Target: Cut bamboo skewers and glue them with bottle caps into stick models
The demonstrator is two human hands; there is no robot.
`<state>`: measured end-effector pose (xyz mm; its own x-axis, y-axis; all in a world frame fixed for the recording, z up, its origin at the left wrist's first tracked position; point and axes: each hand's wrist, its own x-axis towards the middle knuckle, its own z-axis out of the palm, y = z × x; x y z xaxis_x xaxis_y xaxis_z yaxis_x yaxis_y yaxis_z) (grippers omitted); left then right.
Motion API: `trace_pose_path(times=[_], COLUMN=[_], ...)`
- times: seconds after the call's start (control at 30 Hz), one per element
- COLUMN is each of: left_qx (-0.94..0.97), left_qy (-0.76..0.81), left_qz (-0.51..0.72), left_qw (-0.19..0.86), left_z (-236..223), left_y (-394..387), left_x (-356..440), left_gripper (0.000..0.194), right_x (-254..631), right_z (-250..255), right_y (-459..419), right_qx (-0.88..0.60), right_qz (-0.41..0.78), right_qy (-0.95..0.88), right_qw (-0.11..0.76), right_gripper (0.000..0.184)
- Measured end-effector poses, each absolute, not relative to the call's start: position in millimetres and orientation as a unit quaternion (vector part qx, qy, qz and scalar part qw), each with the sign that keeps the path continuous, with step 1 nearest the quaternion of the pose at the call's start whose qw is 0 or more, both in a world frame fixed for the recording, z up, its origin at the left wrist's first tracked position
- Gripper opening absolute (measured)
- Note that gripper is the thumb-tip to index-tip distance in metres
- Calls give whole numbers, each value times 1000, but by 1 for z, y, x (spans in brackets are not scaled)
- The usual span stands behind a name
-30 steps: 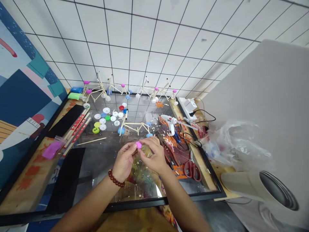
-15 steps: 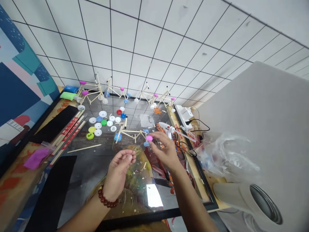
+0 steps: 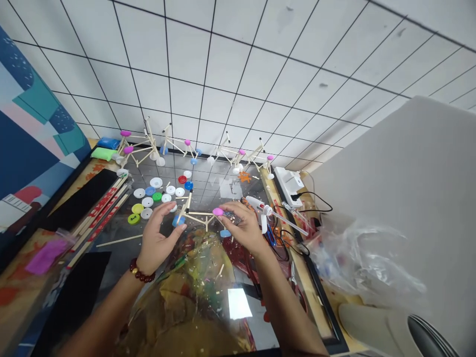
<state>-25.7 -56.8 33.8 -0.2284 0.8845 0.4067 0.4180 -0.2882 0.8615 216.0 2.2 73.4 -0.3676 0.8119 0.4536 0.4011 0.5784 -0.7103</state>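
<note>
A small tricycle model (image 3: 199, 216) of pale wooden sticks stands in front of me, with a blue bottle-cap wheel (image 3: 179, 220) at its left end and another blue cap (image 3: 225, 233) at the right. My left hand (image 3: 158, 238), a beaded bracelet on its wrist, is open around the left wheel. Its thumb lies at the wheel's lower edge; whether it touches cannot be told. My right hand (image 3: 243, 225) pinches a pink clay oval (image 3: 217, 211) between thumb and fingers at the model's right end. Those fingers partly hide the joint there.
Several similar stick models (image 3: 143, 148) line the wall. Loose bottle caps (image 3: 156, 197) lie left of centre, near wooden sticks (image 3: 102, 203). On the right are a glue gun (image 3: 260, 206), black cables (image 3: 288, 238), a power strip (image 3: 289, 184) and a plastic bag (image 3: 368, 253).
My left hand has moved left and up from a closed pose and spread beside the left wheel. My right hand has brought the pink clay oval left onto the model's right end.
</note>
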Motion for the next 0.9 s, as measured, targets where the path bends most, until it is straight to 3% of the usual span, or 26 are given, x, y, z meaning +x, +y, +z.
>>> trace_pose_path(times=[0.2,0.9], left_qx=[625,604], left_qy=[560,554], left_qz=[512,514], left_qw=[183,253], left_z=[26,31], left_y=[-54,-44], left_x=[-22,-18], left_gripper=[57,57], right_x=[215,215], right_z=[64,63], right_y=[5,7], right_qx=[-394,-389], right_qz=[245,223], right_qy=[-775,-792], right_qw=[428,414], right_gripper=[18,20])
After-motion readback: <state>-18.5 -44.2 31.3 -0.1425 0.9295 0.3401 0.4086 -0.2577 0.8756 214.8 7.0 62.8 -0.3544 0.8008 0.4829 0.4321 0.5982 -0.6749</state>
